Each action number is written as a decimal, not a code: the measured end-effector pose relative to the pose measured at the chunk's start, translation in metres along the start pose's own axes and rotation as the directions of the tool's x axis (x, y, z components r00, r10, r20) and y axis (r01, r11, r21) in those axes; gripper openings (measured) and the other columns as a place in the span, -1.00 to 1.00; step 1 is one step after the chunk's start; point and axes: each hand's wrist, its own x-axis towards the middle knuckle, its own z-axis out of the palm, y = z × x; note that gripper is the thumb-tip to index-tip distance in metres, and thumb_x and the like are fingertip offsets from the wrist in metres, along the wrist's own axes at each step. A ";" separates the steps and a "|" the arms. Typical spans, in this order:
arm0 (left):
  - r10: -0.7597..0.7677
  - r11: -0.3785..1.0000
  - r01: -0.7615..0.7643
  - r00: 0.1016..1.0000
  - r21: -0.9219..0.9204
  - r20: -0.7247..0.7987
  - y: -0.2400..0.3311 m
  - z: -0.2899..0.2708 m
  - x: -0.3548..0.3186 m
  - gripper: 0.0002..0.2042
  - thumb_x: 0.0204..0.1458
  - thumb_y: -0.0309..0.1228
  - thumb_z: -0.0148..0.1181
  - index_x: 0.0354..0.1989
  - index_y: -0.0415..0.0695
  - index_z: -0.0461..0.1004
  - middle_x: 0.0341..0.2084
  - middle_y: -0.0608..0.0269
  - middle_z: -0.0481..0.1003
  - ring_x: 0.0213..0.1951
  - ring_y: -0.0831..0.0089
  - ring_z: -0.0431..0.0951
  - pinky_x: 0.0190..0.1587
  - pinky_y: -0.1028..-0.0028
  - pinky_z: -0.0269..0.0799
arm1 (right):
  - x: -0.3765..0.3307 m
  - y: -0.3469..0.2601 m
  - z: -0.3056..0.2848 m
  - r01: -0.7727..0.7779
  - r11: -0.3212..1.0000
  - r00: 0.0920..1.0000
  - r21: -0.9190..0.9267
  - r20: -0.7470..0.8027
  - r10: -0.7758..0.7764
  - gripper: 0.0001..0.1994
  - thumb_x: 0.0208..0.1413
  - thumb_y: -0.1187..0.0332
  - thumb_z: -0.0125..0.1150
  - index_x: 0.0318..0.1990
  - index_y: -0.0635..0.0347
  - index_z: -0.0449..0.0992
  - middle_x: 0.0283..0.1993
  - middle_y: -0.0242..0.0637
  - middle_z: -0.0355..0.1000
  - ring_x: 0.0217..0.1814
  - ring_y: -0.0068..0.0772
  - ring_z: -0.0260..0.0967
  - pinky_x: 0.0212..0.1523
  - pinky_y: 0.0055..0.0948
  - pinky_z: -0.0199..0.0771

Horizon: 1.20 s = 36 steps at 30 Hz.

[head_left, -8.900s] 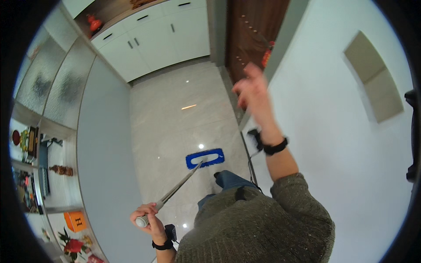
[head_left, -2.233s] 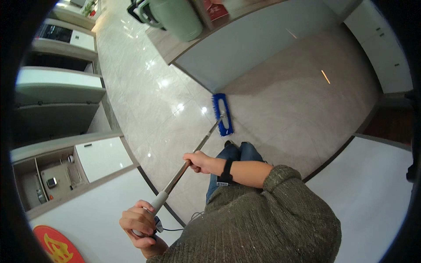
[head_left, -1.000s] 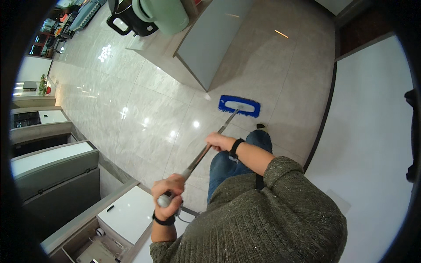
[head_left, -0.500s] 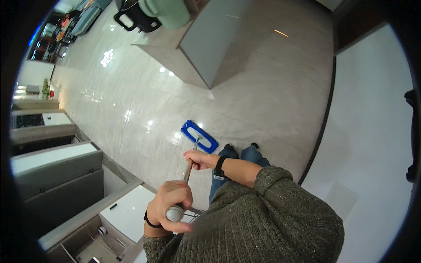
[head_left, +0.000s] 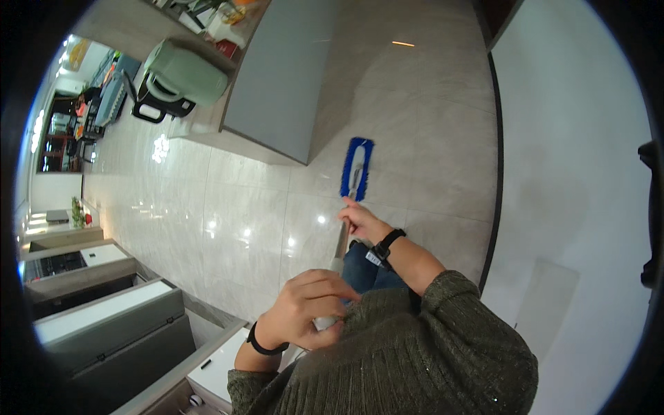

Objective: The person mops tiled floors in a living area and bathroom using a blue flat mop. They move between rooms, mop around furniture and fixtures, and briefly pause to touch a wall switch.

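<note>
A flat mop (head_left: 342, 242) with a blue fringed head and a pale centre plate lies on the tiled floor, its head a little right of the view's middle. My right hand (head_left: 363, 221) is closed round the lower part of the metal handle, just above the head. Closer to my body, my left hand (head_left: 311, 309) wraps the handle's top end, and the grey end cap shows between thumb and fingers. Both wrists wear black bands. My jeans and the tip of a dark shoe show beside the handle.
A counter (head_left: 277, 83) with a grey side panel stands ahead on the left, its corner near the mop head. It carries a green kettle (head_left: 185, 72) and a black kettle (head_left: 162, 104). A white wall (head_left: 560, 173) runs along the right. Cabinets (head_left: 117, 321) line the left.
The mop head has moved right and farther from me, turning until it lies nearly lengthwise. Both hands have shifted right with the handle. The view has turned, bringing more of the counter in.
</note>
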 end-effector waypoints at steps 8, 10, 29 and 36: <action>0.028 0.995 -0.033 0.998 0.092 0.064 -0.039 0.095 0.072 -0.88 -0.42 -0.55 0.21 -0.64 -0.12 0.40 -0.17 0.19 0.49 -0.22 0.19 0.53 -0.29 0.36 0.50 | -0.027 -0.067 -0.138 0.238 0.967 0.893 -0.088 -0.373 -0.253 -0.28 -0.08 0.51 0.03 0.35 0.14 0.04 -0.56 -0.37 0.25 -0.75 -0.56 0.05 -0.76 -0.49 -0.04; 0.052 0.990 -0.060 0.997 0.130 0.060 -0.048 0.106 0.083 -0.86 -0.42 -0.57 0.22 -0.62 -0.13 0.40 -0.18 0.18 0.49 -0.19 0.21 0.53 -0.29 0.38 0.51 | -0.033 -0.075 -0.158 0.289 0.956 0.863 -0.055 -0.417 -0.285 -0.28 -0.09 0.50 0.03 0.34 0.17 0.07 -0.58 -0.35 0.28 -0.80 -0.54 0.02 -0.78 -0.48 -0.06; -0.225 0.874 0.162 0.971 -0.458 -0.085 -0.094 0.116 -0.007 -0.62 -0.15 -0.34 0.43 -0.24 -0.30 0.45 -0.21 0.01 0.54 0.02 0.17 0.51 0.07 0.32 0.42 | -0.060 0.021 -0.156 0.290 0.952 0.603 -0.095 -0.755 -0.259 -0.46 0.17 0.31 -0.11 0.30 0.31 0.12 -0.61 -0.17 0.39 -0.82 -0.46 0.05 -0.81 -0.43 0.01; -0.348 0.821 0.077 0.853 -0.565 -0.390 -0.140 0.047 -0.147 -0.74 0.02 -0.30 0.28 -0.35 -0.22 0.38 -0.35 0.09 0.51 -0.10 0.20 0.50 0.19 0.04 0.23 | 0.007 0.099 -0.049 -0.119 0.979 0.830 -0.163 -0.557 0.008 -0.62 0.20 0.33 -0.17 -0.62 0.37 0.36 -0.72 -0.16 0.26 -0.84 -0.50 -0.10 -0.81 -0.44 -0.14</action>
